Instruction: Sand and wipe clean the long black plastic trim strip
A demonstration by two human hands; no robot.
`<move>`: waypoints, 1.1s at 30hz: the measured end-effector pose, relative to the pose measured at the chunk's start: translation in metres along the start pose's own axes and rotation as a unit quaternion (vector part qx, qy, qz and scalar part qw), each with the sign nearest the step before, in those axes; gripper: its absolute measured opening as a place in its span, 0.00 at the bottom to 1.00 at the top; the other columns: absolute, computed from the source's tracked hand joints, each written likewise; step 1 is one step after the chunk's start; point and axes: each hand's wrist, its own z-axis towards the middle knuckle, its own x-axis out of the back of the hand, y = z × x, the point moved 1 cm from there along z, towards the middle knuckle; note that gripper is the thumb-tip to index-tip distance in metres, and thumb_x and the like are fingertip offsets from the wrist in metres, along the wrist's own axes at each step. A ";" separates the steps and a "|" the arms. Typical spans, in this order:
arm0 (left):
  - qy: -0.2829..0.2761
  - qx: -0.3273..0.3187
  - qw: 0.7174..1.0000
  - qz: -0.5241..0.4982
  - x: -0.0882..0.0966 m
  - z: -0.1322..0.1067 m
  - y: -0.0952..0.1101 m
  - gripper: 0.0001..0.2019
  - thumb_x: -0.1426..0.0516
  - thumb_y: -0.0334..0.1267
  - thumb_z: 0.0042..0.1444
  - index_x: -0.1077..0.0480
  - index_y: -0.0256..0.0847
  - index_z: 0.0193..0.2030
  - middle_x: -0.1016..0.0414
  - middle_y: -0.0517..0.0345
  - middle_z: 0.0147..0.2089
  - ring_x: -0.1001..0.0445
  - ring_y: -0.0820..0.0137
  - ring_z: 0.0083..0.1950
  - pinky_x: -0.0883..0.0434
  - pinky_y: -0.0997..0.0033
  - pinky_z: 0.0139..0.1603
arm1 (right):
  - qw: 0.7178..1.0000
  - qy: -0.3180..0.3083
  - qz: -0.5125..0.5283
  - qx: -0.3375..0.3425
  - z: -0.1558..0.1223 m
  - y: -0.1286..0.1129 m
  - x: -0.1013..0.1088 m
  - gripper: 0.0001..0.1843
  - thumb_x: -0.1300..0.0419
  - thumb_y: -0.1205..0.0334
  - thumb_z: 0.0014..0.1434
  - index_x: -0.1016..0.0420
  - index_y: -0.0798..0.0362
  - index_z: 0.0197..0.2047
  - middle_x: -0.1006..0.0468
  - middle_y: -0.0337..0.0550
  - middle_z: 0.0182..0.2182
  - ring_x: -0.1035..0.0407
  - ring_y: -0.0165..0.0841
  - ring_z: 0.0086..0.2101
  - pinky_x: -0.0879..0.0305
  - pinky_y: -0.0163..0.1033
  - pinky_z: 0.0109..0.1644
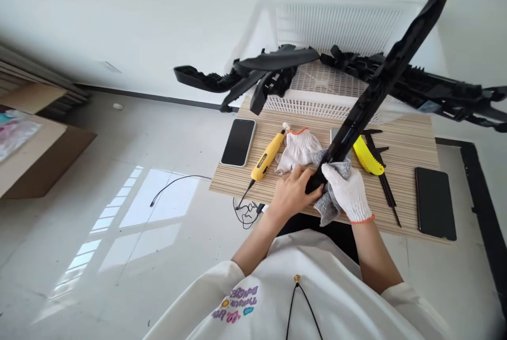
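A long black plastic trim piece (pixel 366 105) rises at a slant from the table's near edge toward the upper right. My bare left hand (pixel 296 190) is closed around its lower end. On my right hand (pixel 350 192) is a white knit glove with an orange cuff; it presses a grey cloth (pixel 328 207) against the same piece, fingers closed. Left of the hands lie a spare white glove (pixel 300 147) and a yellow corded tool (pixel 268 156). To the right are a yellow-handled knife or cutter (pixel 368 155) and a black caliper (pixel 382 171).
A white plastic basket (pixel 317 102) stands at the back, with several black trim pieces (pixel 273 63) sticking out both sides. Phones lie at the left (pixel 238 142) and right (pixel 435 202) of the striped table (pixel 404 155). A cardboard box (pixel 51 155) is on the floor, left. Cables (pixel 245 213) hang beside the table.
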 end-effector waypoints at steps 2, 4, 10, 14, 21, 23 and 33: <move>-0.011 -0.014 1.000 -0.008 -0.001 0.000 0.000 0.18 0.46 0.52 0.63 0.30 0.43 0.52 0.25 0.52 0.50 0.22 0.63 0.45 0.27 0.67 0.43 | 1.000 0.016 0.003 0.003 0.000 0.002 0.001 0.22 0.39 0.43 0.56 0.18 0.56 0.35 0.17 0.47 0.31 0.24 0.41 0.37 0.34 0.39 0.39; -0.015 -0.022 1.000 -0.016 -0.001 -0.001 0.001 0.18 0.46 0.52 0.63 0.31 0.43 0.53 0.26 0.52 0.52 0.22 0.63 0.47 0.27 0.66 0.43 | 0.999 0.036 0.006 0.012 -0.002 0.003 0.001 0.22 0.39 0.43 0.56 0.19 0.56 0.34 0.17 0.47 0.31 0.24 0.40 0.36 0.33 0.39 0.40; -0.018 -0.042 0.997 -0.058 -0.004 -0.007 0.000 0.14 0.44 0.48 0.63 0.31 0.42 0.50 0.23 0.54 0.49 0.21 0.62 0.48 0.26 0.64 0.46 | 0.999 0.047 0.007 0.003 -0.010 0.006 -0.006 0.24 0.41 0.41 0.55 0.20 0.55 0.32 0.17 0.49 0.29 0.23 0.43 0.35 0.30 0.39 0.36; -0.020 -0.043 0.996 -0.072 -0.006 -0.001 -0.005 0.12 0.43 0.46 0.62 0.31 0.43 0.49 0.21 0.56 0.47 0.20 0.60 0.47 0.25 0.62 0.44 | 0.998 0.062 -0.016 0.019 -0.005 0.009 -0.009 0.24 0.43 0.39 0.56 0.19 0.51 0.29 0.18 0.48 0.26 0.22 0.45 0.33 0.30 0.41 0.32; -0.033 -0.038 0.996 -0.073 0.003 0.005 -0.002 0.13 0.44 0.47 0.62 0.32 0.43 0.49 0.21 0.57 0.45 0.19 0.59 0.45 0.25 0.61 0.43 | 0.998 0.063 -0.029 0.002 -0.004 0.006 -0.006 0.22 0.41 0.40 0.56 0.19 0.50 0.31 0.17 0.48 0.28 0.22 0.45 0.34 0.29 0.42 0.36; -0.032 -0.035 0.996 -0.072 0.002 0.004 -0.001 0.12 0.44 0.46 0.62 0.32 0.43 0.48 0.20 0.57 0.44 0.19 0.59 0.45 0.25 0.61 0.42 | 0.998 0.061 -0.029 0.001 -0.005 0.005 -0.006 0.21 0.42 0.40 0.56 0.20 0.49 0.31 0.18 0.47 0.28 0.22 0.44 0.33 0.29 0.42 0.36; -0.034 -0.014 0.997 -0.069 -0.004 0.007 -0.003 0.11 0.45 0.46 0.63 0.32 0.43 0.47 0.19 0.56 0.41 0.19 0.59 0.44 0.26 0.61 0.43 | 0.997 0.041 -0.060 -0.010 -0.003 0.004 -0.006 0.22 0.44 0.39 0.60 0.20 0.49 0.35 0.17 0.45 0.32 0.22 0.43 0.37 0.32 0.40 0.40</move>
